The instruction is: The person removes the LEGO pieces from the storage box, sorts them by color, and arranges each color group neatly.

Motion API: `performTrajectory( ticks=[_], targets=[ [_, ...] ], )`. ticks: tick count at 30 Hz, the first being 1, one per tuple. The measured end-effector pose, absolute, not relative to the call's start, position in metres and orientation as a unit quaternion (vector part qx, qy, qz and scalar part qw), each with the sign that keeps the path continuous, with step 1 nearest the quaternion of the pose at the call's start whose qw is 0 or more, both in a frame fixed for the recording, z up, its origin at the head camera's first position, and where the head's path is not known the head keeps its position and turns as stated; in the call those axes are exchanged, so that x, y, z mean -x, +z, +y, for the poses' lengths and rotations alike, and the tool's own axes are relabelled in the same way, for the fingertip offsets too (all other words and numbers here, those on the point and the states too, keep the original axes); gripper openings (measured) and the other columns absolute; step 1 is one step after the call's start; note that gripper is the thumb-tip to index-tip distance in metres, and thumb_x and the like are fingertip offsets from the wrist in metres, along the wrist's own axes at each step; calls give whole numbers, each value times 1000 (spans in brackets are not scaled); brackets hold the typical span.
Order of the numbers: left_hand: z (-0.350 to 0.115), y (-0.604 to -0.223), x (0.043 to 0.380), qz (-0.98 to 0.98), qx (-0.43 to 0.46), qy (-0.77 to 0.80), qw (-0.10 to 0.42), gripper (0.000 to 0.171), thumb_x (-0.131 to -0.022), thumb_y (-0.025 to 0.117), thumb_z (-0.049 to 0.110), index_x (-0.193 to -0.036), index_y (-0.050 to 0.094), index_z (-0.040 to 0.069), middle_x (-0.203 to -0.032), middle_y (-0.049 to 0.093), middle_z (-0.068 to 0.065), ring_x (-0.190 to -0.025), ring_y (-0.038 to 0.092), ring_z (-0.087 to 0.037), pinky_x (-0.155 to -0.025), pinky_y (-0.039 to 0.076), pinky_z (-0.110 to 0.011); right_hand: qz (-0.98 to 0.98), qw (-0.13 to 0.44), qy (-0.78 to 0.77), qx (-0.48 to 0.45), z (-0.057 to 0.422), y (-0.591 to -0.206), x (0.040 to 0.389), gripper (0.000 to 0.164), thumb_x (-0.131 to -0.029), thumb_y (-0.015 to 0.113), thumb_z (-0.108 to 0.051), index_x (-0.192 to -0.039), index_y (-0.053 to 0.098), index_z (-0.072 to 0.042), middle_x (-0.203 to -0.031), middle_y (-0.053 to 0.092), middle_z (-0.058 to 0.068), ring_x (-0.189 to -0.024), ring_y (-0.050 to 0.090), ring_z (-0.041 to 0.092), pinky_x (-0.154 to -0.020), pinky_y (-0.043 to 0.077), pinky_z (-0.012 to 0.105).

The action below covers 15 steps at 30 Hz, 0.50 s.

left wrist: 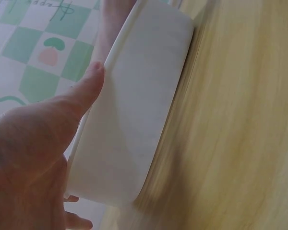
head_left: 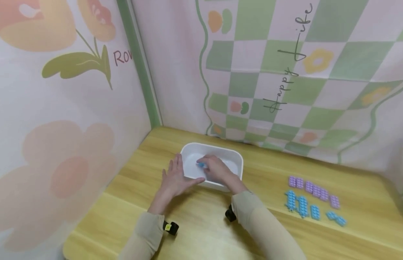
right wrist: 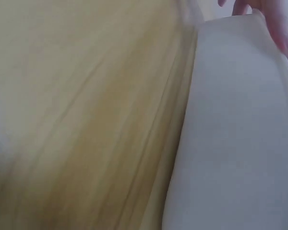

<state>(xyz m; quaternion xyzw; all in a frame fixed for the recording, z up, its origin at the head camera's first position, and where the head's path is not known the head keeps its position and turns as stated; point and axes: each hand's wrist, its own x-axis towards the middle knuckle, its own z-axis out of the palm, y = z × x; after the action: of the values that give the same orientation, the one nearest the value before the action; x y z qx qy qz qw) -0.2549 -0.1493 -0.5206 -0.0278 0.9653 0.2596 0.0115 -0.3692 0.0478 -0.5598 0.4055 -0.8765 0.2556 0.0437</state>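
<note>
A white plastic bin (head_left: pixel 215 185) stands on the wooden table. My left hand (head_left: pixel 174 181) rests at its near left corner, fingers straight and spread along the left end. In the left wrist view the left thumb (left wrist: pixel 86 88) lies against the rim of the bin (left wrist: pixel 134 105). Reaching over the near side, my right hand (head_left: pixel 217 169) is inside the bin and pinches a small blue building block (head_left: pixel 201 165) between thumb and fingers. The right wrist view mostly shows the bin's outer wall (right wrist: pixel 240 120) and does not show the block clearly.
To the right, several purple building blocks (head_left: pixel 309 187) lie in a row on the table (head_left: pixel 263 180). Several blue building blocks (head_left: pixel 303 206) lie in front of them, some with small side knobs. Printed curtains (head_left: pixel 246 119) hang behind and to the left of the table.
</note>
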Motion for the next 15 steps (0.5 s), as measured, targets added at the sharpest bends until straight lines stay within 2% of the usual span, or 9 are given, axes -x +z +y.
performTrajectory(
  ticks=[4, 7, 11, 15],
  targets=[
    [-148, -521, 255, 964, 30, 265, 10, 142, -84, 72, 87, -176, 5, 2, -185, 11, -22, -171, 17, -48, -134, 17, -78, -895, 27, 234, -378, 57, -545, 357, 18, -90, 75, 1, -107, 80, -4, -101, 73, 11, -97, 71, 30, -95, 64, 47],
    [-148, -521, 256, 964, 33, 263, 13, 143, -84, 73, 86, -176, 4, 2, -185, 10, -22, -171, 17, -47, -134, 16, -78, -901, 6, 244, -359, 66, -529, 345, 10, -94, 78, -4, -104, 80, -3, -98, 74, 10, -92, 71, 26, -90, 65, 44],
    [-150, -519, 256, 965, 30, 258, 14, 143, -84, 72, 87, -176, 4, 1, -185, 10, -23, -171, 18, -47, -134, 16, -78, -900, 16, 287, -328, 82, -507, 329, 10, -98, 82, -12, -100, 78, -3, -90, 77, 7, -83, 69, 17, -79, 62, 33],
    [-148, -519, 257, 966, 27, 257, 15, 143, -84, 73, 86, -176, 4, 1, -185, 10, -23, -171, 17, -47, -135, 15, -78, -885, 44, 349, -306, 104, -490, 315, 12, -98, 82, -12, -97, 77, -2, -86, 77, 8, -77, 66, 13, -71, 56, 24]
  ],
)
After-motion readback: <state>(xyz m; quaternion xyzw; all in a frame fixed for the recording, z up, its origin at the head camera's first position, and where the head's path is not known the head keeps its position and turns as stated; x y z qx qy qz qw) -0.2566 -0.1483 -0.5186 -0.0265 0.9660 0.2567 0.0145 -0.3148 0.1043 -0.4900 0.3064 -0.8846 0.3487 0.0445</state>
